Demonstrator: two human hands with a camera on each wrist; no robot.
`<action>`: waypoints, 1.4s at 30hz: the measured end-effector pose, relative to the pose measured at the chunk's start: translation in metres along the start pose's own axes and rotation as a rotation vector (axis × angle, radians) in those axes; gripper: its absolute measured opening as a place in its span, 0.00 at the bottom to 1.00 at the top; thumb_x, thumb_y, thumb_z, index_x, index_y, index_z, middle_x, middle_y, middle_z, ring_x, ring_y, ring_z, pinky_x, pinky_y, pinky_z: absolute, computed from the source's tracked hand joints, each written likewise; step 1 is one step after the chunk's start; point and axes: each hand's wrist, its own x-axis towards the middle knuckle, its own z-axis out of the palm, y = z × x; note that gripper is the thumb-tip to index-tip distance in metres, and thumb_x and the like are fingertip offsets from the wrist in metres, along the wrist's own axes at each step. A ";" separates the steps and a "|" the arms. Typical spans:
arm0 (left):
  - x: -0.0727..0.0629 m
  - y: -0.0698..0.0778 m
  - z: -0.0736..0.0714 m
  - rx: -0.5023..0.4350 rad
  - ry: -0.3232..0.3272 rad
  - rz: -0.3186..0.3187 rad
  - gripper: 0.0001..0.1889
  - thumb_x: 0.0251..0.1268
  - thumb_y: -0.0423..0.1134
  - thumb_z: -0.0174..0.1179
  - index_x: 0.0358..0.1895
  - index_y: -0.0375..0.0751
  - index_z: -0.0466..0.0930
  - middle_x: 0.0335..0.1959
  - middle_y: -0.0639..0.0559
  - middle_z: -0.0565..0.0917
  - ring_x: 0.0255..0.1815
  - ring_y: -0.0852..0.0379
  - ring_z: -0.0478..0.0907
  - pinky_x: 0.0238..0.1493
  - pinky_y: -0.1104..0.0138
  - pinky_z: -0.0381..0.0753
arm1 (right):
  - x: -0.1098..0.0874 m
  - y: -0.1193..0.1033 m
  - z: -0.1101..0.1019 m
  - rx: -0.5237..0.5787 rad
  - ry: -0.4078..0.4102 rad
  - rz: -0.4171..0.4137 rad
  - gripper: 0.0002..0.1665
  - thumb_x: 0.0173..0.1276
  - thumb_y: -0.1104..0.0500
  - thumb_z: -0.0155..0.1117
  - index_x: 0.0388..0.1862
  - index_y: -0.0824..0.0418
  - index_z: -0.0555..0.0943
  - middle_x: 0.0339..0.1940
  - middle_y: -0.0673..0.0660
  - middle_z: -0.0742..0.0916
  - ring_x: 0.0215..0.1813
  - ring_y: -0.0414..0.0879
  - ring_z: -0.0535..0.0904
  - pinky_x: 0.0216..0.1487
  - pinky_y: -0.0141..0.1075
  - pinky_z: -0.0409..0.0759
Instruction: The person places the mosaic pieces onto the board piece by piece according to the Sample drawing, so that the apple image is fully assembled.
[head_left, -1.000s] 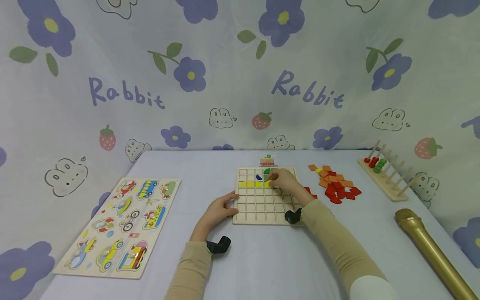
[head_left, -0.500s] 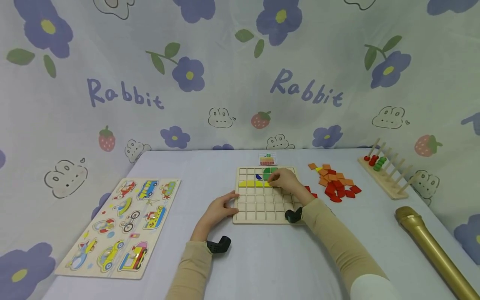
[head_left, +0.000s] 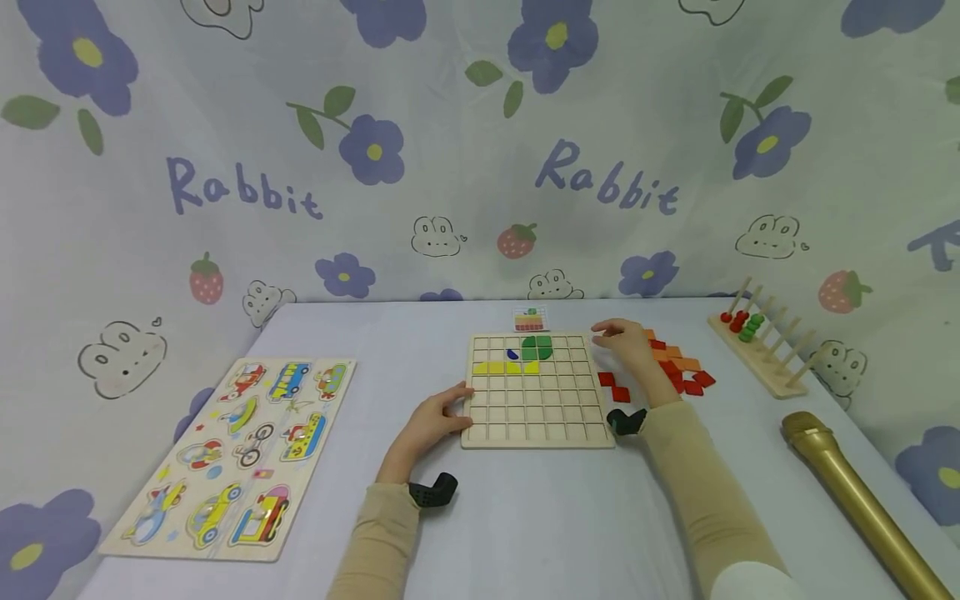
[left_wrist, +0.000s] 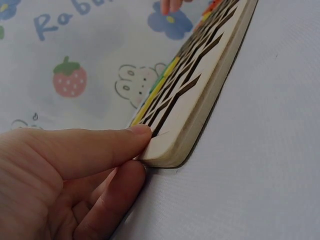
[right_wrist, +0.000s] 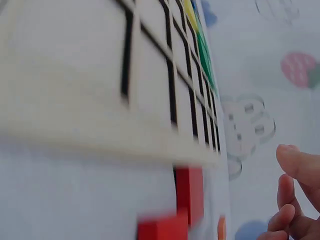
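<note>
A square wooden grid board [head_left: 536,408] lies mid-table. It bears a row of yellow tiles [head_left: 495,367], a rounded block of green tiles [head_left: 536,347] and a small blue piece [head_left: 512,354]. At its left edge my left hand [head_left: 429,423] holds the board, the thumb [left_wrist: 112,150] on the corner and the curled fingers against the side in the left wrist view. My right hand [head_left: 628,343] hovers beyond the board's right side, partly covering a pile of orange and red tiles [head_left: 688,367]. Its fingers are loosely bent, nothing between them.
Two red tiles [head_left: 621,394] lie just right of the board, and a picture card [head_left: 530,318] behind it. A vehicle puzzle [head_left: 232,458] is at left. A peg rack with beads [head_left: 761,350] and a gold microphone [head_left: 862,500] stand at right.
My right hand has left the yellow row and moved right, toward the tile pile. The row's right-end yellow tile is now uncovered. My left hand stays at the board's edge.
</note>
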 end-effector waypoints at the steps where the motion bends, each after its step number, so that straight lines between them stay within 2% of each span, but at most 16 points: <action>1: 0.000 0.000 0.000 0.004 0.000 0.000 0.27 0.52 0.36 0.67 0.59 0.45 0.75 0.68 0.51 0.65 0.22 0.59 0.64 0.26 0.70 0.65 | 0.000 0.005 -0.007 0.006 0.015 0.004 0.17 0.64 0.61 0.61 0.51 0.66 0.79 0.44 0.63 0.77 0.46 0.53 0.69 0.40 0.39 0.69; 3: 0.000 -0.001 0.000 0.002 0.001 0.006 0.27 0.52 0.36 0.67 0.59 0.44 0.75 0.68 0.51 0.66 0.23 0.59 0.65 0.26 0.69 0.65 | 0.001 0.013 -0.018 0.004 0.047 0.048 0.19 0.65 0.58 0.61 0.53 0.64 0.78 0.44 0.62 0.77 0.43 0.53 0.70 0.38 0.36 0.70; 7: -0.001 -0.002 -0.001 0.011 0.000 0.039 0.27 0.53 0.36 0.66 0.59 0.41 0.74 0.68 0.47 0.65 0.22 0.59 0.65 0.26 0.69 0.66 | 0.000 0.027 -0.033 -0.046 0.087 0.075 0.20 0.65 0.58 0.60 0.54 0.65 0.77 0.45 0.63 0.77 0.42 0.53 0.73 0.36 0.34 0.71; 9: -0.001 -0.002 -0.001 0.006 -0.003 0.035 0.27 0.52 0.36 0.66 0.59 0.42 0.74 0.68 0.48 0.65 0.22 0.59 0.66 0.26 0.69 0.67 | 0.000 0.033 -0.037 -0.069 0.094 0.094 0.20 0.65 0.59 0.59 0.55 0.65 0.77 0.47 0.64 0.77 0.46 0.54 0.72 0.40 0.34 0.70; 13: 0.001 -0.003 0.000 -0.011 -0.004 0.003 0.27 0.52 0.36 0.67 0.59 0.44 0.74 0.68 0.51 0.65 0.23 0.58 0.65 0.26 0.69 0.66 | 0.000 0.040 -0.043 -0.126 0.061 0.130 0.23 0.65 0.59 0.59 0.58 0.65 0.74 0.52 0.67 0.76 0.51 0.58 0.69 0.49 0.42 0.69; 17: 0.001 -0.004 0.001 -0.003 -0.001 0.001 0.27 0.51 0.36 0.67 0.59 0.45 0.75 0.68 0.52 0.65 0.22 0.58 0.65 0.26 0.69 0.66 | 0.004 0.042 -0.044 -0.292 -0.001 0.116 0.28 0.65 0.56 0.58 0.62 0.65 0.70 0.58 0.71 0.74 0.57 0.64 0.66 0.58 0.54 0.63; 21: 0.000 -0.003 0.001 0.011 0.001 0.014 0.27 0.52 0.37 0.67 0.59 0.45 0.75 0.68 0.51 0.65 0.22 0.58 0.65 0.26 0.69 0.66 | 0.009 0.042 -0.042 -0.492 -0.043 0.077 0.31 0.63 0.52 0.58 0.63 0.66 0.69 0.60 0.74 0.70 0.58 0.70 0.63 0.57 0.58 0.61; 23: 0.000 -0.002 0.000 0.011 0.003 0.015 0.27 0.52 0.37 0.67 0.59 0.45 0.74 0.68 0.51 0.65 0.22 0.58 0.64 0.26 0.69 0.65 | 0.011 0.042 -0.041 -0.537 -0.040 0.070 0.31 0.63 0.52 0.58 0.62 0.67 0.70 0.58 0.75 0.71 0.57 0.70 0.63 0.56 0.58 0.62; 27: 0.000 -0.001 0.000 0.006 0.003 0.000 0.27 0.52 0.37 0.67 0.59 0.46 0.75 0.68 0.53 0.65 0.22 0.58 0.64 0.26 0.69 0.65 | 0.012 0.044 -0.038 -0.523 -0.003 0.072 0.28 0.63 0.52 0.60 0.58 0.67 0.72 0.54 0.74 0.72 0.54 0.68 0.65 0.53 0.56 0.64; 34: -0.001 0.001 0.001 -0.007 0.003 -0.004 0.27 0.52 0.36 0.67 0.59 0.46 0.75 0.68 0.53 0.65 0.23 0.58 0.64 0.26 0.69 0.66 | 0.009 0.040 -0.037 -0.433 0.060 0.042 0.25 0.62 0.51 0.61 0.52 0.67 0.76 0.50 0.72 0.71 0.53 0.68 0.63 0.51 0.56 0.63; 37: -0.001 0.001 0.001 -0.010 0.003 -0.010 0.27 0.52 0.36 0.67 0.59 0.46 0.75 0.68 0.53 0.65 0.23 0.58 0.64 0.26 0.69 0.65 | 0.010 0.037 -0.037 -0.475 0.053 0.034 0.25 0.61 0.51 0.62 0.52 0.65 0.76 0.50 0.72 0.72 0.53 0.68 0.64 0.51 0.57 0.64; 42: -0.001 0.001 0.001 -0.007 -0.002 -0.007 0.27 0.52 0.36 0.67 0.59 0.45 0.75 0.68 0.53 0.65 0.23 0.58 0.64 0.26 0.69 0.65 | 0.011 0.037 -0.037 -0.593 -0.016 0.081 0.29 0.61 0.51 0.61 0.58 0.66 0.73 0.54 0.75 0.71 0.53 0.69 0.64 0.51 0.57 0.64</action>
